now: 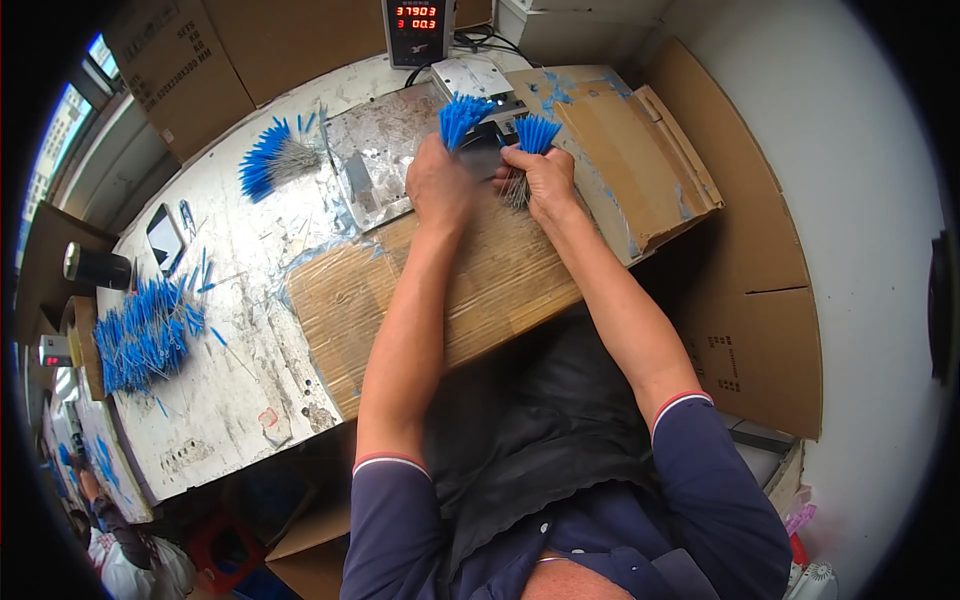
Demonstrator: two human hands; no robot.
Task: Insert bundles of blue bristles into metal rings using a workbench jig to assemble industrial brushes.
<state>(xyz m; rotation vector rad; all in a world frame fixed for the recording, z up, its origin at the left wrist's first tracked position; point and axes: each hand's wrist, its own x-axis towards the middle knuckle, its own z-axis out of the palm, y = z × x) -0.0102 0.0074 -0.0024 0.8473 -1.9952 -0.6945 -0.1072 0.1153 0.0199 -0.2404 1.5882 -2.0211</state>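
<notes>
Left hand (440, 185) and right hand (541, 178) each clench a bundle of blue-tipped wires (463, 117) above brown cardboard (470, 290) on the bench (235, 400).

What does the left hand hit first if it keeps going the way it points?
Probably the metal plate just beyond the left hand, then the counter box behind it. Depth is unclear; its blue-tipped bundle leads.
</notes>
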